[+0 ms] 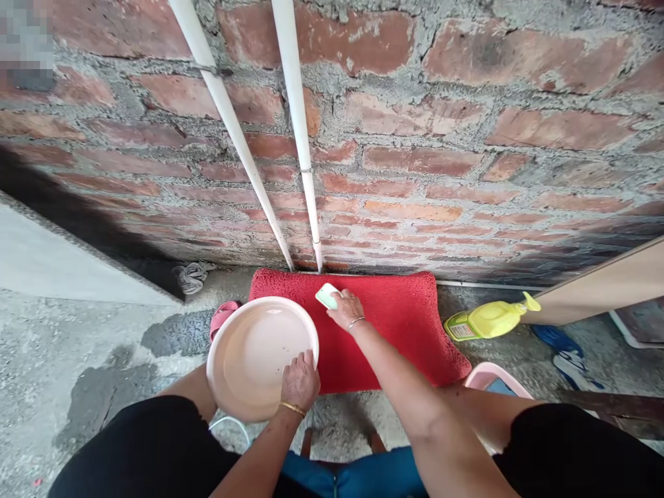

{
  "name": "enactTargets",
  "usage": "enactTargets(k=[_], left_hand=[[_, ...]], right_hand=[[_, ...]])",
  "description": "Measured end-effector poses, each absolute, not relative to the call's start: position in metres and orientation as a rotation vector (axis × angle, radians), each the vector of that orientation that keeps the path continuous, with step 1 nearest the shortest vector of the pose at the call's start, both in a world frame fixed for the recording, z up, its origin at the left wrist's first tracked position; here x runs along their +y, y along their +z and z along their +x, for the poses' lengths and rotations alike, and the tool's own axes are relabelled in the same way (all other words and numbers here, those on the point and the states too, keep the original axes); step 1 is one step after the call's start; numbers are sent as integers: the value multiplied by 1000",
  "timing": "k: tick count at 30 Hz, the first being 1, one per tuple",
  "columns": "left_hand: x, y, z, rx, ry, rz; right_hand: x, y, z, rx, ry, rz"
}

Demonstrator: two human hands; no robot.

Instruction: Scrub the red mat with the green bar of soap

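My left hand [301, 380] is closed over the near right rim of a pale pink basin [220, 339] with water in it. In my right hand [348, 309] is a small white and pale green block [326, 296]; whether it is a soap bar or a brush I cannot tell. The hand and block are over the upper middle of a wet-looking red mat [399, 325]. The basin overlaps the mat's left side, and the mat's far edge lies close to the brick wall.
A yellow pump bottle [487, 319] lies right of the mat, near a pink tub [485, 373] and blue-and-white footwear [570, 360]. A pink slipper [223, 315] is partly behind the basin. Two white pipes [306, 138] run down the brick wall [415, 159]. A grey cloth bundle [193, 277] lies left.
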State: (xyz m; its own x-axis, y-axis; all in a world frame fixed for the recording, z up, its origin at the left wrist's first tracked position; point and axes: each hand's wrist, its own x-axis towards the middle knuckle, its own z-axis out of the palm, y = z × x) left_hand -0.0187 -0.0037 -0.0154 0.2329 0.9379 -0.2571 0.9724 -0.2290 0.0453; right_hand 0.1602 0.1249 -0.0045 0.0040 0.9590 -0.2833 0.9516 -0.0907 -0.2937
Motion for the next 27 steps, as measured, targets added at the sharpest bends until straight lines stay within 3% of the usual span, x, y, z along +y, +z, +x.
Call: enactTargets(k=[4,9,17,20,27], left_hand=[[-3,-16,-20,1801,-274,2314],[-3,-20,-21,1809,-298,2312],[-3,-22,-21,1819,-276,2342],[-3,-18,-19,1813,-290,2323],[-2,-15,-17,1814,-319,2269]], right_hand=[[131,-5,159,-2261,621,-2197],[109,-4,270,-2146,555,-2419],[27,9,419,-1127,455,-3073],[24,9,398,-1152,395,-3005],[72,1,227,-1941,589,-2417]])
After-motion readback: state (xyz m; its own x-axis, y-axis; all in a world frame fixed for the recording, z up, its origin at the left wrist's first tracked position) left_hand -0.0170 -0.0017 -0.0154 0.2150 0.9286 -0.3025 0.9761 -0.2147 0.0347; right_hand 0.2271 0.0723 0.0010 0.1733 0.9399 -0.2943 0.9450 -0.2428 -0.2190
